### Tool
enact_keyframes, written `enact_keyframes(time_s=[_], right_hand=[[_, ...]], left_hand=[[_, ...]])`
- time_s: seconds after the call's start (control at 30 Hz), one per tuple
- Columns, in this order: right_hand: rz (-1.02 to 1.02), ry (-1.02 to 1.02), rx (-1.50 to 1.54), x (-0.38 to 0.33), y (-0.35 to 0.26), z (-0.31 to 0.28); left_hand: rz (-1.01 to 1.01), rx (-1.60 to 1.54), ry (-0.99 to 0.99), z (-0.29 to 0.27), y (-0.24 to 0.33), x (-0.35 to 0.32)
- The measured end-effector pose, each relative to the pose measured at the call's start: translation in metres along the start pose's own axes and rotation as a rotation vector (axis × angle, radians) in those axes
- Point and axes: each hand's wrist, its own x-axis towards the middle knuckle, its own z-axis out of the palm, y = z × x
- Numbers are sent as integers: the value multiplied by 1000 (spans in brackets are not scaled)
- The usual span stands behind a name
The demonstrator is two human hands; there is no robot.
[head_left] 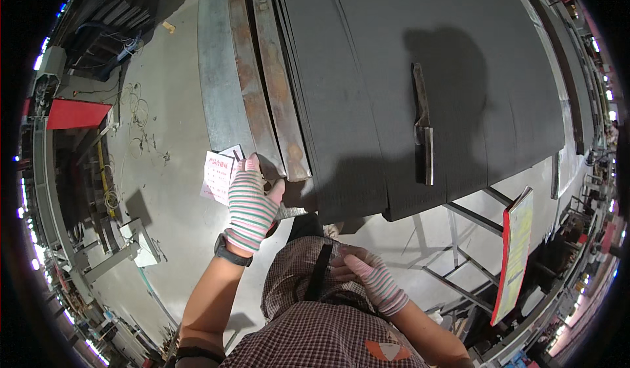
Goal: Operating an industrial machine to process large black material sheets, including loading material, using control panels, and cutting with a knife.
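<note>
My left hand [252,205], in a pink, white and green striped glove, is at the near end of rusty metal bars [279,99]. Its fingers are closed against a printed paper slip [216,176], with a second white card behind it; the palm side is hidden. My right hand [371,276], in a matching glove, rests before the checked apron [289,273] by a black strap [319,273]. Its fingers lie loosely apart, and no object shows in them. A hatchet-like metal tool [423,128] lies on the dark stacked sheets [367,92], out of reach of both hands.
A pale grey metal strip [220,60] runs along the bars' left side. At right, a red-edged board [512,256] stands beside a dark metal frame [466,260]. Cables [134,119] lie on the floor at left, near a red panel [77,114].
</note>
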Motion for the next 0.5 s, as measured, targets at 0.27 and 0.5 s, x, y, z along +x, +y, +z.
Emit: enact_keyframes(time_s=[0.27,0.5], right_hand=[[-258,-249,-175,-2,-49,51],[-291,-227,-450,30,-139,136]], left_hand=[[57,107,35,-89,25,-12],[158,-370,-547,-139,47,-82]])
